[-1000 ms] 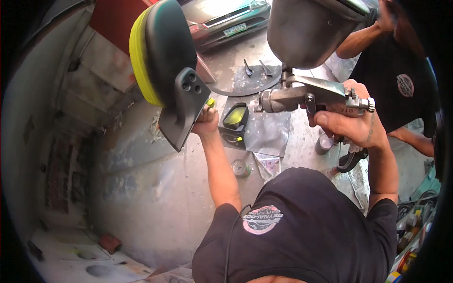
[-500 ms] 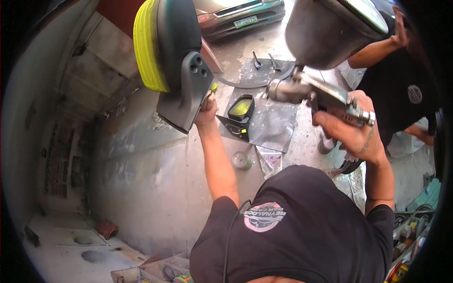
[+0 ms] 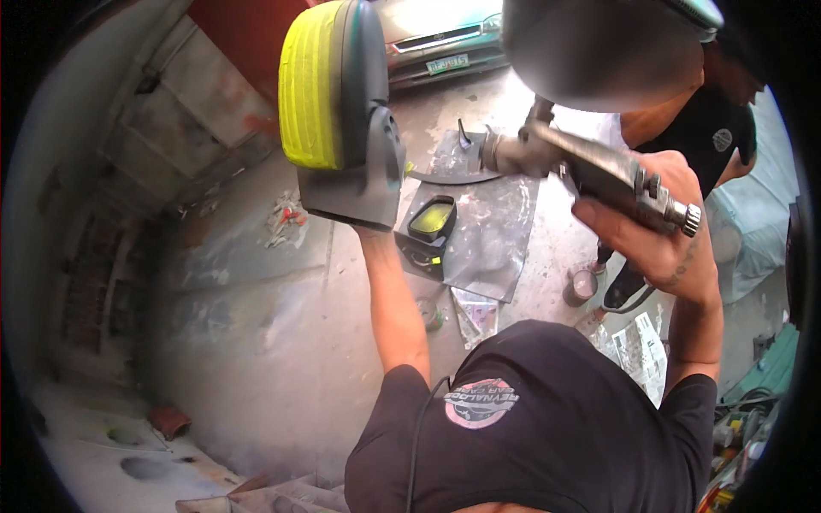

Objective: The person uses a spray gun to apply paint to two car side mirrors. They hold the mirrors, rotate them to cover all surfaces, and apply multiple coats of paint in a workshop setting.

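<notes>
My left hand [image 3: 375, 234] holds a dark grey car side mirror [image 3: 351, 190] up by its base. The fingers are hidden behind it, and only the wrist side shows. Strips of yellow masking tape [image 3: 308, 90] cover the mirror's glass side. In my right hand [image 3: 654, 231] is a metal spray gun [image 3: 590, 167], the fingers wrapped round its handle. Its large paint cup [image 3: 599, 56] sits on top, blurred. The nozzle points left toward the mirror, with a gap between them.
On a grey sheet [image 3: 505, 248] on the floor lies a second side mirror [image 3: 434, 220] with yellow tape. A car [image 3: 445, 43] stands beyond. Another person [image 3: 723, 141] is at right. A can [image 3: 581, 286], newspaper [image 3: 640, 355] and tools [image 3: 735, 436] lie nearer.
The side mirror has moved right and turned, so more of its taped side shows and my left fingers are hidden. The spray gun has tipped slightly. The other person has shifted.
</notes>
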Action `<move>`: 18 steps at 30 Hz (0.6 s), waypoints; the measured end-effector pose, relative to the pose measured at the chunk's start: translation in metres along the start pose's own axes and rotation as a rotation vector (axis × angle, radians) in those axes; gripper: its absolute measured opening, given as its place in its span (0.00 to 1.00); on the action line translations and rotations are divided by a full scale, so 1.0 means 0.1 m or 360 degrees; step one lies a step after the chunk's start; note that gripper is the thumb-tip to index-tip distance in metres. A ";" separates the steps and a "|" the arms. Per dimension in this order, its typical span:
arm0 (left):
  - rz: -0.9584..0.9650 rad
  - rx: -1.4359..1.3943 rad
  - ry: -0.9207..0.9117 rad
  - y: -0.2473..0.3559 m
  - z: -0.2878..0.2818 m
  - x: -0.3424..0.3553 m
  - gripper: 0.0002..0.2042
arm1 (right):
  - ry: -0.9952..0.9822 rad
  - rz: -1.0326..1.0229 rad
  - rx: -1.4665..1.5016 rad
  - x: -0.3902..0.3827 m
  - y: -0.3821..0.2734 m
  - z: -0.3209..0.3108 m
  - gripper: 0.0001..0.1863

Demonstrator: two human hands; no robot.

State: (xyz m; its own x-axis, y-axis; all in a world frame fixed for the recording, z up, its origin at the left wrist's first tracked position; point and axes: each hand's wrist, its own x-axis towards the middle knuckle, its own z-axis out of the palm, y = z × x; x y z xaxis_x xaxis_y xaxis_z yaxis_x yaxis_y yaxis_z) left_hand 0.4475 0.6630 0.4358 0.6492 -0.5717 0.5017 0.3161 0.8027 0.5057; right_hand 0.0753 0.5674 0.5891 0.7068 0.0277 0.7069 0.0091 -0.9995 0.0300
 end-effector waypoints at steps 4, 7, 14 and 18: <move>-0.0087 -0.0215 0.0080 0.21 0.78 -0.08 0.17 | 0.0132 -0.0017 -0.0110 0.03 -0.02 0.03 0.19; -0.0066 -0.0239 0.0137 0.27 0.86 -0.09 0.23 | -0.0005 0.0152 0.0224 0.03 -0.02 0.04 0.19; 0.0066 -0.0040 0.0089 -0.04 -0.27 0.02 0.11 | -0.0303 0.0729 0.0765 -0.30 0.15 0.42 0.17; 0.0105 0.0238 0.0198 -0.12 -1.14 -0.09 0.07 | -0.0662 0.1261 0.1362 -0.78 0.49 1.12 0.17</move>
State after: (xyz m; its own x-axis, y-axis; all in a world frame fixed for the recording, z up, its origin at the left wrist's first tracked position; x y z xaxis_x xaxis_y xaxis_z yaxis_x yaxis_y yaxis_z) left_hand 0.5168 0.6781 0.3456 0.7486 -0.4859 0.4512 0.1698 0.7982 0.5780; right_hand 0.1001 0.5144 0.4566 0.8975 -0.4395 0.0369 -0.1746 -0.4309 -0.8854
